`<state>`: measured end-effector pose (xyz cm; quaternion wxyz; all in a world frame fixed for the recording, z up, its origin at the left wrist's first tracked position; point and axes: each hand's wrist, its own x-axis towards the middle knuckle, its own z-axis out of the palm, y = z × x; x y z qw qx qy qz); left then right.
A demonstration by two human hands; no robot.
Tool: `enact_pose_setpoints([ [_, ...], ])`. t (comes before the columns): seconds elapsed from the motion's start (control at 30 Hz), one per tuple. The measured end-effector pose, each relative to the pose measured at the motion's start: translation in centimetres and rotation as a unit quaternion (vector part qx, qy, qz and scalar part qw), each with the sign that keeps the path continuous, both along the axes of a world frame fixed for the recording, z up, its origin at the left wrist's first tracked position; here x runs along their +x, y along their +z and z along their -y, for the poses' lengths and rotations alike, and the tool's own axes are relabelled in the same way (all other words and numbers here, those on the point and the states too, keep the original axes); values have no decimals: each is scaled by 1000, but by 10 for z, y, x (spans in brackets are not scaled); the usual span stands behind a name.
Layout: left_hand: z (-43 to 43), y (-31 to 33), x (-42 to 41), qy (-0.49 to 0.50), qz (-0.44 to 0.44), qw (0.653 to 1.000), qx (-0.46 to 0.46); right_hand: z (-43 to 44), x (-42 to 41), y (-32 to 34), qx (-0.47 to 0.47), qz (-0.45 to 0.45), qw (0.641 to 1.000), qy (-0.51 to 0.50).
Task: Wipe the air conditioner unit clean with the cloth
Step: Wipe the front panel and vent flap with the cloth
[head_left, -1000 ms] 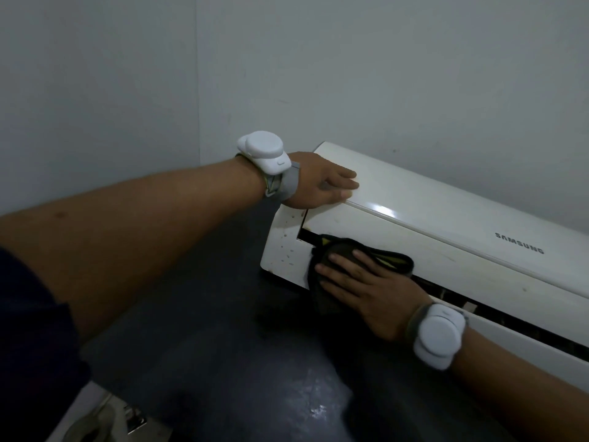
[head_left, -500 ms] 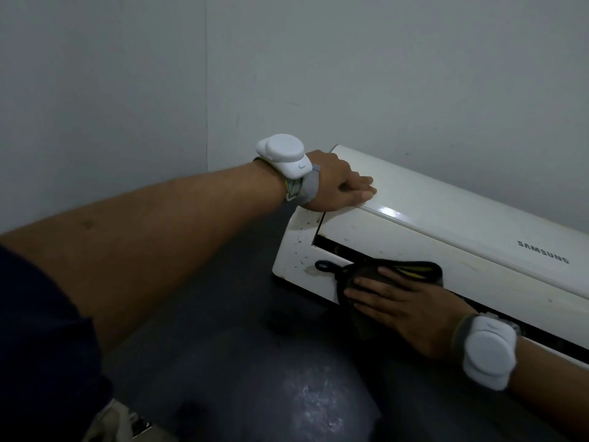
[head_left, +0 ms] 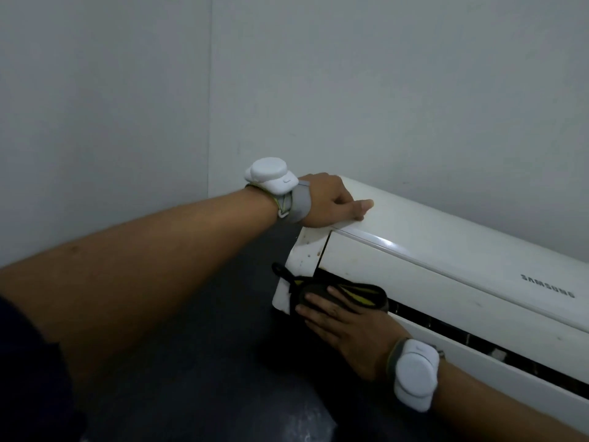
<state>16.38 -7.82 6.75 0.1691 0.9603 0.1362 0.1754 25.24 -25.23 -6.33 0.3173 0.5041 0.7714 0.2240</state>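
A white air conditioner unit (head_left: 446, 260) lies on the dark floor against the wall, its vent slot facing me. My left hand (head_left: 331, 202) rests on the unit's top left corner, thumb stretched along the top edge. A dark cloth (head_left: 360, 293) with yellow trim and a small loop lies over the left end of the vent. My right hand (head_left: 344, 327) presses the cloth flat against the unit's lower front, fingers straight and spread.
Grey walls meet in a corner (head_left: 210, 122) just left of the unit. The dark floor (head_left: 191, 378) stretches below my arms. Each wrist carries a white band device.
My right hand has slid the cloth leftward, back to the unit's left end. My left hand stays on the top corner.
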Motion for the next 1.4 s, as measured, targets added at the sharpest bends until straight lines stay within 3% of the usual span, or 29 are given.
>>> enact_pose_setpoints([
  [0.23, -22, -25, -34, 0, 95, 994, -49, 27, 16, 16, 52, 29, 997, 47],
  [0.5, -27, -50, -40, -30, 122, 987, -105, -20, -14, 19, 60, 49, 995, 63],
  [0.73, -33, -42, -44, -15, 62, 990, -127, -22, -18, 12, 1, 52, 997, 49],
  [0.87, -30, -38, -42, 5, 51, 985, -162, -7, -4, 35, 25, 69, 996, 59],
  [1.1, -25, -34, -41, 4, 50, 977, -209, -34, -16, 53, 127, 24, 989, 70],
  [1.3, -27, -25, -40, 14, 6, 983, -183, -46, -40, 5, -1, 73, 997, 12],
  [1.4, -30, -24, -38, 15, -1, 981, -191, -28, -32, 7, -4, 71, 997, 24],
])
